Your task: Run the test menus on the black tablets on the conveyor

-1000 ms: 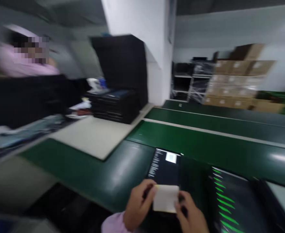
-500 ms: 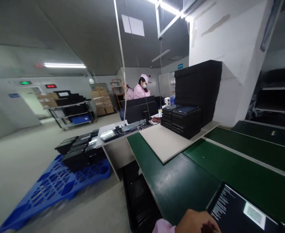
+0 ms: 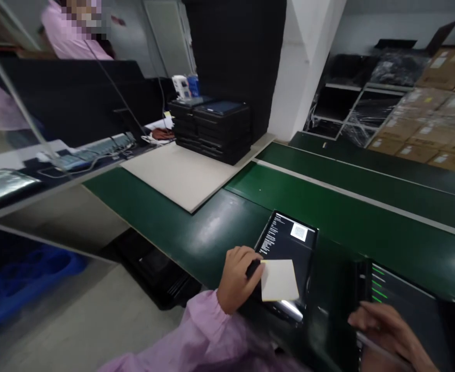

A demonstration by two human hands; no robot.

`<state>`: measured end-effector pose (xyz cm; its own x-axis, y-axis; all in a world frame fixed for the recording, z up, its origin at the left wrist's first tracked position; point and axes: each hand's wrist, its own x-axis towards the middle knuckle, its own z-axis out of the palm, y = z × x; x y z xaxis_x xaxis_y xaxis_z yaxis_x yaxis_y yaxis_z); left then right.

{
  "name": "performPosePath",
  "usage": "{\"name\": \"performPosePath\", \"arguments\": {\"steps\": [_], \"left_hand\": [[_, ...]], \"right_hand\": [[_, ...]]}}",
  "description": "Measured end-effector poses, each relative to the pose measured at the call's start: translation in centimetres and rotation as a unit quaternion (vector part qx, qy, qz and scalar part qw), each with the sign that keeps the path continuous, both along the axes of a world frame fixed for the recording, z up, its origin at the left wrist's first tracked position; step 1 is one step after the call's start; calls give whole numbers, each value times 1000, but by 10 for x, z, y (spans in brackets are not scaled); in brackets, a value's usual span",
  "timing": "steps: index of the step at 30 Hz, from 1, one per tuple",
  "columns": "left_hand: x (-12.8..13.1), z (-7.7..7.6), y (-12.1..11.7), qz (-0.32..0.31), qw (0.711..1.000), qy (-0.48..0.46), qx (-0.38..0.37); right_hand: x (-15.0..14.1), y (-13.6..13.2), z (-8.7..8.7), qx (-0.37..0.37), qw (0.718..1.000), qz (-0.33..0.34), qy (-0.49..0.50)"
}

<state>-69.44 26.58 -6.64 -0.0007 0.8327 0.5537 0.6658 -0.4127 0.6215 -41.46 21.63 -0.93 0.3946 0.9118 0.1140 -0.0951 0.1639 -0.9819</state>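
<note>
My left hand (image 3: 238,278) is closed at the left edge of a pale square card (image 3: 279,280), pinching it where it lies on a dark tablet (image 3: 289,240). The tablet lies flat on the green belt (image 3: 339,206) and its screen shows white text and a small code square. My right hand (image 3: 386,330) is at the lower right, over a second tablet (image 3: 401,297) with green lines on its screen. Its fingers are curled and blurred, and a thin pale streak runs under them; I cannot make out what it is.
A stack of black trays (image 3: 212,129) stands on a beige board (image 3: 184,175) at the belt's far end. Behind it are a black monitor back (image 3: 57,98), a keyboard (image 3: 90,154) and a person in pink (image 3: 76,31). Cardboard boxes (image 3: 424,124) are piled at the right; a blue pallet (image 3: 18,279) lies on the floor.
My view swung left across the room and came back down to the belt. The card was in both hands; now only my left hand is on it, and my right has moved to the second tablet.
</note>
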Motion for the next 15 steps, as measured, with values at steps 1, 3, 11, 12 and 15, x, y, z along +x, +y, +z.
{"name": "performPosePath", "arguments": {"steps": [1, 3, 11, 12, 15], "left_hand": [[-2, -3, -4, -4, 1000, -7, 19], [-6, -10, -11, -27, 998, -7, 51], [-13, -38, -20, -101, 993, 27, 50], [-12, -39, -20, -103, 993, 21, 53], [-9, -43, -22, -109, 992, 5, 56]], "right_hand": [[-7, 2, 1, -29, 999, 23, 11], [-26, 8, 0, -86, 994, 67, 25], [-68, 21, -10, -132, 972, 155, -115], [-69, 21, -9, -130, 971, 152, -133], [-75, 25, -6, -104, 967, 173, -152]]}}
